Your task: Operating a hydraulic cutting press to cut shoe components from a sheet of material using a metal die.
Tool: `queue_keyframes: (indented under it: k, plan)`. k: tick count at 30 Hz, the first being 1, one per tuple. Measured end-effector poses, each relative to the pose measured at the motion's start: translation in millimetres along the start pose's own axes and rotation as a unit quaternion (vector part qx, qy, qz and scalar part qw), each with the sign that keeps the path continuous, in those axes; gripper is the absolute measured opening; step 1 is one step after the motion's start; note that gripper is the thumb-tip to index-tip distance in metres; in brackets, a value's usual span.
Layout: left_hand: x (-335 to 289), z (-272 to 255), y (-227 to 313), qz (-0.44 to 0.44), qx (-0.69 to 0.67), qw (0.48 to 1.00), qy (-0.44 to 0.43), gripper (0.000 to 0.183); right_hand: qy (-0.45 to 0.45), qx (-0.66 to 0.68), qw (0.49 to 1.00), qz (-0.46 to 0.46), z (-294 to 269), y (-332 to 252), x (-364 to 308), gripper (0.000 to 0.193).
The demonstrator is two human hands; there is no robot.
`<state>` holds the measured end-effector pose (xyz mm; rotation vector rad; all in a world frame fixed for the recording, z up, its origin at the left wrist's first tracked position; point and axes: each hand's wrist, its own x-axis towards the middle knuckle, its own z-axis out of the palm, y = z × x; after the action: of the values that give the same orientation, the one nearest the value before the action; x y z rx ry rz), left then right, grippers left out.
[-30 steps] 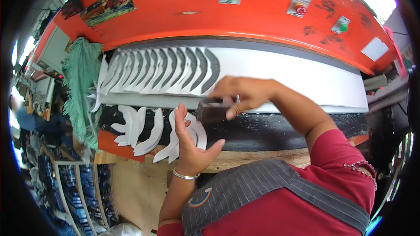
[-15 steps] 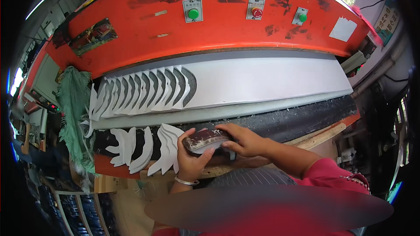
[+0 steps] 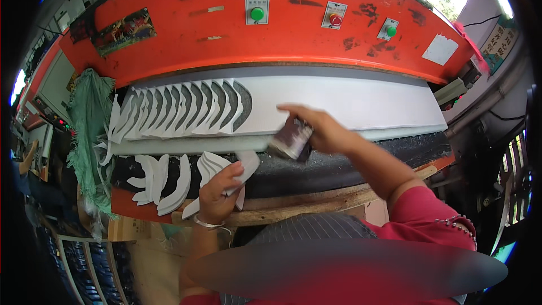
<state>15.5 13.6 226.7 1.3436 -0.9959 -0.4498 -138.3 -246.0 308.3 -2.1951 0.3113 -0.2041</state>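
My right hand [image 3: 324, 130] grips a dark, worn cutting die [image 3: 292, 140], tilted above the front edge of the white sheet; its index finger points out to the left. The die is a little blurred. Lower left, my left hand [image 3: 219, 195] is closed on a white curved foam piece [image 3: 247, 165], beside a fanned stack of similar pieces [image 3: 209, 164]. Farther left lie more curved pieces [image 3: 176, 189] in small piles. The thick white foam sheet [image 3: 339, 101] has a row of curved cut-outs [image 3: 241, 107] at its left end, with thin strips standing up between them.
Behind the sheet stands a red machine beam [image 3: 197, 28] with two green buttons and a red one [image 3: 335, 20]. A black work surface [image 3: 361, 164] with a wooden front edge [image 3: 316, 206] runs before me. Green sacking [image 3: 90, 130] hangs at the left.
My hands have moved apart. The right has lifted the cutting die up and away to the right, while the left has come down leftward with a white piece in it.
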Motion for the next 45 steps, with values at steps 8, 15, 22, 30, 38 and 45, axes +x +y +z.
queue_keyframes:
  k: [8, 15, 22, 30, 38, 45]
  plan:
    - [30, -34, 24, -0.141, 0.107, 0.902, -0.393, 0.05, -0.165, -0.173, 0.959, -0.15, 5, 83, 94, 0.04]
    - [84, 32, -95, -0.099, 0.418, 0.899, -0.086, 0.048, 0.138, -0.193, 0.971, -0.042, 73, 150, 68, 0.037]
    - [86, 47, -113, -0.084, 0.429, 0.893, -0.101, 0.042, 0.072, -0.009, 0.997, 0.027, 67, 136, 74, 0.036]
    - [87, 42, -120, -0.043, 0.432, 0.896, -0.099, 0.041, 0.043, 0.003, 0.997, 0.06, 69, 141, 79, 0.036]
    - [104, 34, -127, -0.121, 0.402, 0.897, -0.142, 0.053, 0.019, -0.033, 0.999, 0.021, 47, 144, 86, 0.054]
    - [214, 62, -58, 0.038, 0.335, 0.939, -0.07, 0.041, 0.562, -0.141, 0.815, 0.019, -138, 168, 32, 0.046]
